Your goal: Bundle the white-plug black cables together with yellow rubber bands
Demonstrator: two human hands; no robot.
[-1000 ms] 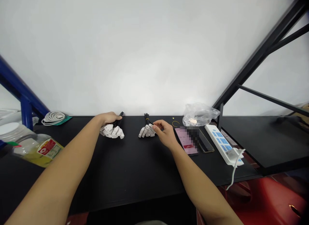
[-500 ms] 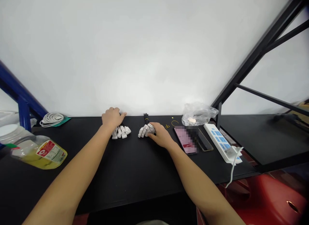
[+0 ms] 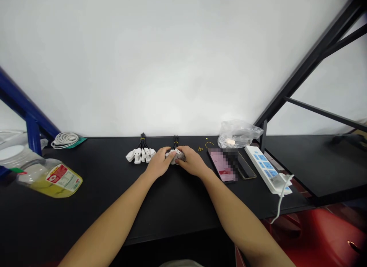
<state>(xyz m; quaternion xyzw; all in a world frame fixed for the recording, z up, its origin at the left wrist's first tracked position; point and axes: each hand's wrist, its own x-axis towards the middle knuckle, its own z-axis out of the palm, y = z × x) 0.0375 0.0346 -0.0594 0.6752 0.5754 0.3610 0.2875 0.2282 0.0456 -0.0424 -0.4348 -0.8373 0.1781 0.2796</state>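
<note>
On the black table two bundles of short black wires with white plug-like connectors lie side by side. The left bundle (image 3: 140, 154) has its connectors fanned toward me, and a yellow tie binds its wires. My left hand (image 3: 159, 162) and my right hand (image 3: 191, 160) close in from both sides on the right bundle (image 3: 173, 157). Thumbs and fingers of both hands press on its white connectors, hiding part of them. Its black wires point to the wall, tied with yellow too.
To the right lie yellow wire ties (image 3: 200, 148), a pink-screened phone (image 3: 222, 165), a second dark phone (image 3: 246, 165), a clear plastic bag (image 3: 241, 133) and a white power strip (image 3: 266, 169). Leftward are a jar of yellow liquid (image 3: 61, 179) and a coiled white cable (image 3: 65, 140).
My left hand has moved from the left bundle, now uncovered, rightward onto the right bundle. My right hand stays on the right bundle's connectors. The view has shifted slightly.
</note>
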